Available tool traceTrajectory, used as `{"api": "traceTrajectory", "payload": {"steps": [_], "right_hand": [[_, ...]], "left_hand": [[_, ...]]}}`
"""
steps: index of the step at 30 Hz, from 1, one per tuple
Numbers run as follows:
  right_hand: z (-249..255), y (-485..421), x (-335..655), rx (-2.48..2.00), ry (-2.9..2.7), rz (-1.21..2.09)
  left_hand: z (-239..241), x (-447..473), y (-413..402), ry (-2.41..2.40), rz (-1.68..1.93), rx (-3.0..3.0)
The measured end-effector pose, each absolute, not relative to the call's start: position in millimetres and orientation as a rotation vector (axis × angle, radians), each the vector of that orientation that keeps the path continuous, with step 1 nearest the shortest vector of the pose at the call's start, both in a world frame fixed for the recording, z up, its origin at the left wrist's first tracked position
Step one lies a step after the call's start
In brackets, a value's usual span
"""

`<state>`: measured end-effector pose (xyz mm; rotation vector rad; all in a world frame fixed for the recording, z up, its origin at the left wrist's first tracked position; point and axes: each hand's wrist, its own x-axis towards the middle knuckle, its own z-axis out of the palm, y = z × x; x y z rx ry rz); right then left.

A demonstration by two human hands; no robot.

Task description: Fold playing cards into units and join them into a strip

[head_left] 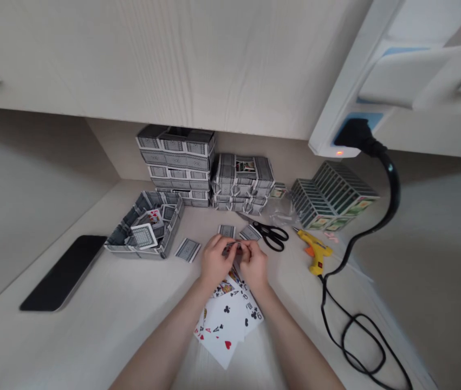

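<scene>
My left hand [216, 261] and my right hand [254, 264] meet at the middle of the table, fingers closed in a pinch. Between the fingertips is a small playing card [227, 248], mostly hidden; it looks bent or folded. Under and in front of my wrists lie spread playing cards [225, 319], face up. Just beyond the hands are small folded card pieces [188, 249] with grey patterned backs, two more of them close to my fingers. Black-handled scissors [273, 236] lie right of those pieces, blades pointing away to the left.
An open tray made of folded cards [170, 238] holds loose cards at the left, near a black phone [62, 276]. Stacked card-built boxes [181, 160] stand at the back, card packs [336, 195] at the right. A yellow glue gun [315, 252] trails a black cable [350, 314].
</scene>
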<state>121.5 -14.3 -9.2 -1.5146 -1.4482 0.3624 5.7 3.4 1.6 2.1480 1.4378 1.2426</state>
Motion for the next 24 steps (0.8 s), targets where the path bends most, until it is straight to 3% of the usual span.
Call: {"api": "traceTrajectory", "payload": {"steps": [17, 24], "right_hand": [[-14.1, -9.0, 119.9, -1.365, -1.466, 0.465], [-12.5, -9.2, 120.6, -1.424, -1.525, 0.362]], "left_hand": [[-1.7, 5.1, 5.5, 1.452, 1.357, 1.997], [1.3, 3.4, 8.3, 1.376, 1.379, 1.910]]}}
